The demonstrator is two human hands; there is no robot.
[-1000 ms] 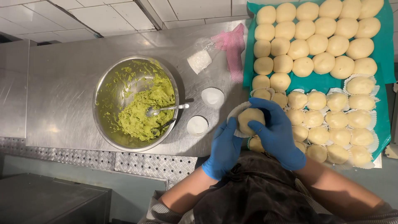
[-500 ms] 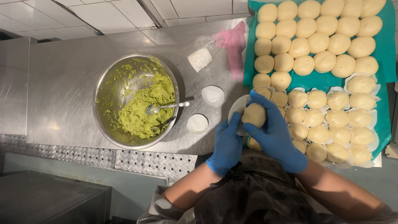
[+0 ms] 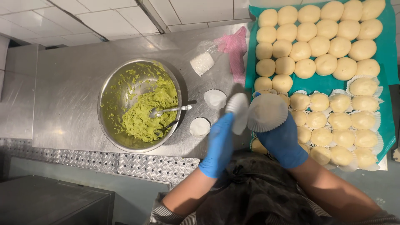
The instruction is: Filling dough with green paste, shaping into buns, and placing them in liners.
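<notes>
- The right hand (image 3: 283, 139) gripped a paper-cupped bun (image 3: 267, 111) just near of the teal tray (image 3: 385, 54); the left hand (image 3: 220, 143) pinched spare white paper cups (image 3: 239, 112).
- Keeping the cup level seemed wise.
- Farther left sat the steel bowl (image 3: 112, 89) of green paste (image 3: 150, 112).

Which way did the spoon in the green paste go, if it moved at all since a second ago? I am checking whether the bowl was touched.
No. The spoon lies as before, handle toward the bowl's right rim.

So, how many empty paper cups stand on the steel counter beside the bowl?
2: one paper cup right of the bowl, another nearer its lower edge. The hands hold others.
</notes>
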